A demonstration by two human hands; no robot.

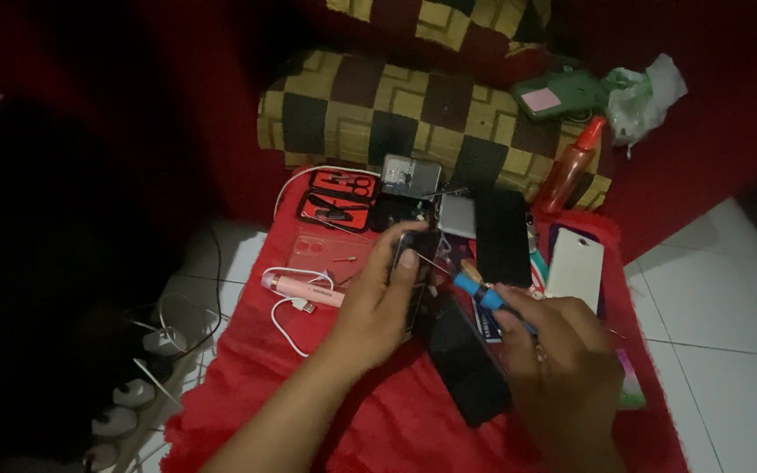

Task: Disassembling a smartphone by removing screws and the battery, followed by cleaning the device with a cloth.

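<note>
Nearby, black phone (501, 235), white phone back (576, 267), pink tube (301, 289) on red cloth (378, 412).

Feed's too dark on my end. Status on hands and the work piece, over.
Left hand gripping a small dark phone. Right hand holding blue-handled screwdriver, tip at the phone. Black phones and other parts crowd the red cloth.

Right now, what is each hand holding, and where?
Left hand grips a dark phone by its sides; right hand holds a blue-handled screwdriver by its handle.
</note>
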